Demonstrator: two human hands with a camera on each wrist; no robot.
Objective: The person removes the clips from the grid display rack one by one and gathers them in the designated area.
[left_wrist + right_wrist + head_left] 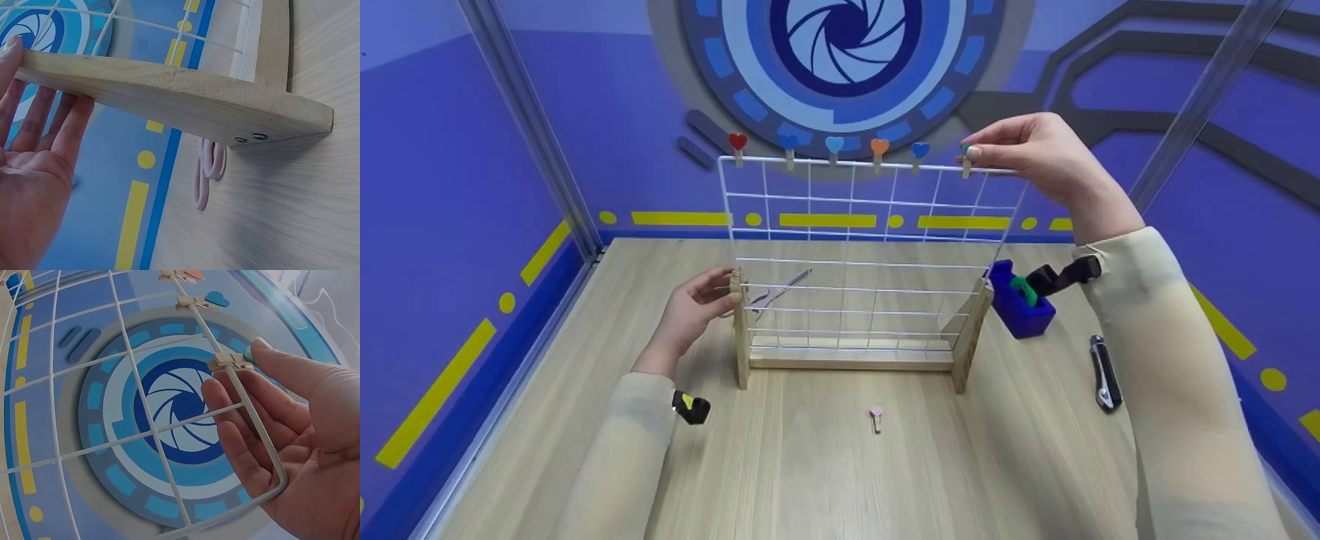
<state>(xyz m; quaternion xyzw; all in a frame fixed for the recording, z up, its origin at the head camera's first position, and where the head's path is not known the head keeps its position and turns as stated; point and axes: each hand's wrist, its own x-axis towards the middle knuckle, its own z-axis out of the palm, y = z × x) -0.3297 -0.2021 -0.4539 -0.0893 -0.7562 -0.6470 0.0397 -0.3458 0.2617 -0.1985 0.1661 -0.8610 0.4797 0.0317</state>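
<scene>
A white wire grid [851, 262] stands upright in a wooden stand [851, 363]. My right hand [1046, 154] pinches a mini clothespin with a green heart [235, 361] at the right end of the grid's top wire, and the pin straddles that wire. Several more heart clothespins line the wire to its left, among them a red one [737, 142], an orange one [879, 150] and a blue one [920, 151]. At the stand's left side post [169, 90], my left hand [686, 315] holds the upper end between thumb and fingers.
A pink heart clothespin [876, 414] lies on the table in front of the stand. Scissors [780, 292] lie behind the grid's left side. To the right are a dark blue box [1024, 315] with something green in it and a utility knife [1104, 375].
</scene>
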